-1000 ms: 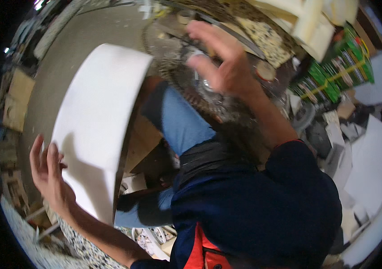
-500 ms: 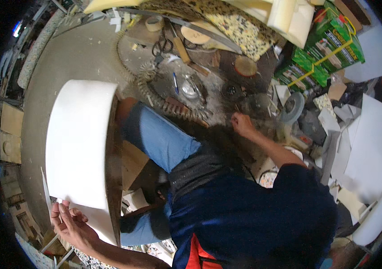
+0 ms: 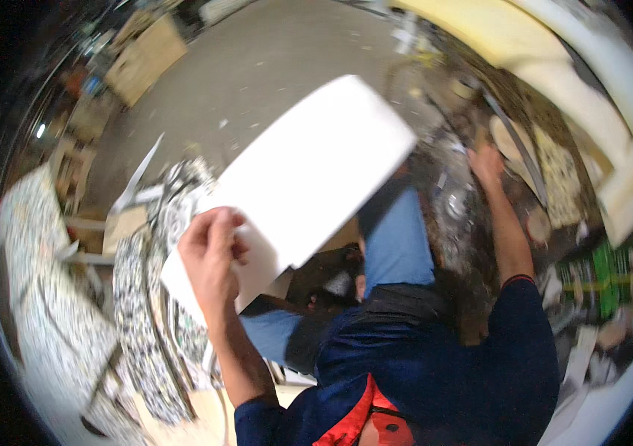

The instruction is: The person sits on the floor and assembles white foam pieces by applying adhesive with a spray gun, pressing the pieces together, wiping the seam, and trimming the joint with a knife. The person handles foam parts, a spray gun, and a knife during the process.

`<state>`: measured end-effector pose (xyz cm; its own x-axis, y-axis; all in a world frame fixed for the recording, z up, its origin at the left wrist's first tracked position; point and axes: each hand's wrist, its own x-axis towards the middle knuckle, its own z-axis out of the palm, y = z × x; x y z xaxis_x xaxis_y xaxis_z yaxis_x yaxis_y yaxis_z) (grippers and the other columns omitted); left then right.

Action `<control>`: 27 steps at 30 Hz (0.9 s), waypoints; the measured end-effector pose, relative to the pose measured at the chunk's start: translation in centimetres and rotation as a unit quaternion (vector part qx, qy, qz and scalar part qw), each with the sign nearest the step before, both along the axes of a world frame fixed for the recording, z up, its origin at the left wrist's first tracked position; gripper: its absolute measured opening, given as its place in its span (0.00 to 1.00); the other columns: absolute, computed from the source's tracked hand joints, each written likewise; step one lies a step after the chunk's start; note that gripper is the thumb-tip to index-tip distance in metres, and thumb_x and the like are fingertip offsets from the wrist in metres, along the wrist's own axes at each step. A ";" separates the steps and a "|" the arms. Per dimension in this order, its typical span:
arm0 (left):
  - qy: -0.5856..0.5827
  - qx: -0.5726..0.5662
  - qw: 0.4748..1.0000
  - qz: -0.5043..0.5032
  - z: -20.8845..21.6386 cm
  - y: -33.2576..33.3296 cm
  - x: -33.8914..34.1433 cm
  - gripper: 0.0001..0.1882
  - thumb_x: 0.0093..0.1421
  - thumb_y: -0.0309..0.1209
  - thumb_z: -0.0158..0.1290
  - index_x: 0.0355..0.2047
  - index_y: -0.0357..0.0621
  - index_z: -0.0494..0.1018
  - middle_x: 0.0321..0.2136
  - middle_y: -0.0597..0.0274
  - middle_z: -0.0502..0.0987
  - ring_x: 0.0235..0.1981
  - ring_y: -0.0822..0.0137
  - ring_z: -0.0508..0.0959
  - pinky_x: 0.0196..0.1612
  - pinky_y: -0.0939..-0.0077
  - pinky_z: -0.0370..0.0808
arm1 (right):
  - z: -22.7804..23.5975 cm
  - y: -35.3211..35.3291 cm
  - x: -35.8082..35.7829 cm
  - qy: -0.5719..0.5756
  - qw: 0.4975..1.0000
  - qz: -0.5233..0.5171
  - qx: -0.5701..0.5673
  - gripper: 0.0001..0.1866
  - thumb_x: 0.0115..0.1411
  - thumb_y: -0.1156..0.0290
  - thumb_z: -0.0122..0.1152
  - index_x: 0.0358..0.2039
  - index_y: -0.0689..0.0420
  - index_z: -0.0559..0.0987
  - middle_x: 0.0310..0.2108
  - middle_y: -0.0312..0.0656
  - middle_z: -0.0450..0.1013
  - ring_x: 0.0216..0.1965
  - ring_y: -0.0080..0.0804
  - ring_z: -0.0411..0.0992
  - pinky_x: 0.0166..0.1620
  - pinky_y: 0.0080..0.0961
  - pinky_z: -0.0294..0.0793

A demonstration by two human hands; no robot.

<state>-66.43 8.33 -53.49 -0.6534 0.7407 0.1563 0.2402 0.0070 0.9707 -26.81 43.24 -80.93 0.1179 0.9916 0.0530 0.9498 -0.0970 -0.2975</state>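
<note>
A white foam-covered panel (image 3: 324,163) lies slanted across my raised left knee, its far end up and to the right. My left hand (image 3: 212,249) is over the panel's near end, fingers curled and thumb pressed to them; whatever they hold, if anything, is hidden. My right arm stretches forward over the dark, cluttered work surface (image 3: 454,253). There my right hand (image 3: 486,165) is beside a wooden handle (image 3: 481,135), and blur hides whether the fingers grip it. A shiny round metal piece (image 3: 454,204) lies nearer to me on that surface.
Speckled foam slabs (image 3: 145,327) are stacked at my left, with a pointed white strip (image 3: 140,175) beyond them. Yellowish foam (image 3: 510,44) lies at the far right. Green boxes (image 3: 614,275) and white scraps (image 3: 584,357) crowd my right side. A roll of tape (image 3: 466,88) sits farther off.
My view has turned left, so everything appears shifted right. My right hand has gone from a near fist by the machine area forward to the wooden handle. The left hand stays at the panel's near end.
</note>
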 end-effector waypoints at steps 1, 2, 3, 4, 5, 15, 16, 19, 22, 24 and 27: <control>-0.032 0.012 0.999 -0.005 0.2 -0.2 0.1 0.12 0.66 0.33 0.56 0.37 0.34 0.78 0.28 0.58 0.80 0.18 0.75 0.74 0.19 0.81 0.69 | -0.6 1.0 -0.1 -0.034 0.999 0.008 0.021 0.23 0.57 0.54 0.67 0.42 0.63 0.82 0.44 0.56 0.78 0.46 0.56 0.78 0.43 0.50 0.78; -0.040 0.008 0.999 -0.002 0.4 -0.3 0.2 0.12 0.66 0.33 0.56 0.36 0.34 0.78 0.28 0.58 0.81 0.19 0.75 0.74 0.19 0.82 0.68 | -1.2 2.1 -0.1 -0.032 0.999 0.003 -0.019 0.23 0.56 0.56 0.69 0.44 0.63 0.81 0.46 0.57 0.78 0.47 0.56 0.77 0.44 0.50 0.78; -0.044 -0.005 0.999 0.001 0.6 -0.5 0.3 0.12 0.66 0.34 0.56 0.35 0.34 0.78 0.27 0.59 0.81 0.18 0.76 0.74 0.19 0.83 0.68 | -1.9 3.0 -0.1 -0.040 0.997 -0.019 -0.061 0.24 0.55 0.59 0.71 0.46 0.63 0.81 0.47 0.58 0.77 0.49 0.55 0.76 0.45 0.50 0.78; -0.050 -0.019 0.998 0.015 0.8 -0.5 0.3 0.12 0.65 0.34 0.57 0.35 0.34 0.78 0.27 0.60 0.80 0.18 0.76 0.74 0.19 0.83 0.68 | -2.4 3.6 0.1 -0.024 0.997 -0.022 -0.075 0.23 0.55 0.62 0.70 0.48 0.61 0.80 0.47 0.59 0.77 0.50 0.55 0.76 0.47 0.50 0.78; -0.055 -0.026 0.998 0.021 1.0 -0.6 0.4 0.12 0.65 0.34 0.57 0.35 0.34 0.78 0.27 0.60 0.80 0.18 0.76 0.74 0.19 0.83 0.68 | -3.0 3.7 0.3 -0.015 0.996 -0.033 -0.087 0.23 0.55 0.64 0.69 0.50 0.60 0.79 0.48 0.59 0.76 0.50 0.55 0.76 0.48 0.49 0.77; -0.084 -0.038 0.996 -0.016 1.1 -0.3 0.3 0.15 0.63 0.36 0.60 0.35 0.33 0.79 0.25 0.63 0.79 0.19 0.77 0.75 0.19 0.83 0.68 | 1.1 -3.1 0.7 0.019 0.998 -0.030 -0.061 0.29 0.58 0.65 0.58 0.54 0.74 0.68 0.47 0.67 0.75 0.49 0.65 0.74 0.52 0.51 0.73; -0.083 -0.031 0.996 -0.017 1.1 -0.2 0.3 0.15 0.62 0.37 0.61 0.34 0.33 0.78 0.25 0.63 0.79 0.19 0.77 0.75 0.19 0.83 0.68 | 1.7 -5.5 1.4 0.040 0.998 -0.010 -0.038 0.28 0.58 0.64 0.57 0.52 0.74 0.69 0.46 0.68 0.75 0.49 0.67 0.73 0.53 0.51 0.72; -0.060 -0.036 0.997 -0.038 1.2 0.1 0.3 0.15 0.61 0.37 0.61 0.33 0.33 0.78 0.24 0.63 0.79 0.18 0.77 0.75 0.18 0.84 0.68 | 4.2 -13.8 4.1 0.069 0.997 0.020 -0.028 0.24 0.61 0.62 0.54 0.48 0.72 0.73 0.44 0.69 0.74 0.49 0.69 0.72 0.52 0.51 0.71; -0.060 -0.028 0.997 -0.031 1.1 0.5 0.0 0.15 0.61 0.37 0.61 0.32 0.33 0.78 0.24 0.62 0.78 0.18 0.76 0.75 0.17 0.83 0.68 | 7.4 -22.3 5.5 0.140 0.988 0.057 -0.004 0.20 0.64 0.65 0.52 0.50 0.68 0.72 0.40 0.65 0.76 0.43 0.66 0.74 0.48 0.48 0.73; -0.061 -0.021 0.998 -0.016 1.1 0.6 -0.3 0.14 0.61 0.36 0.61 0.32 0.34 0.77 0.23 0.62 0.78 0.18 0.75 0.76 0.18 0.83 0.68 | 9.9 -27.3 5.0 0.243 0.966 0.067 0.052 0.20 0.64 0.70 0.53 0.54 0.66 0.71 0.37 0.59 0.76 0.40 0.59 0.76 0.46 0.44 0.74; -0.080 -0.024 0.996 -0.032 1.0 0.7 -0.7 0.14 0.60 0.36 0.61 0.32 0.33 0.77 0.23 0.62 0.78 0.17 0.75 0.76 0.18 0.83 0.68 | 13.9 -31.4 2.8 0.359 0.921 0.141 0.060 0.24 0.63 0.76 0.53 0.60 0.64 0.65 0.39 0.47 0.75 0.37 0.34 0.74 0.42 0.27 0.74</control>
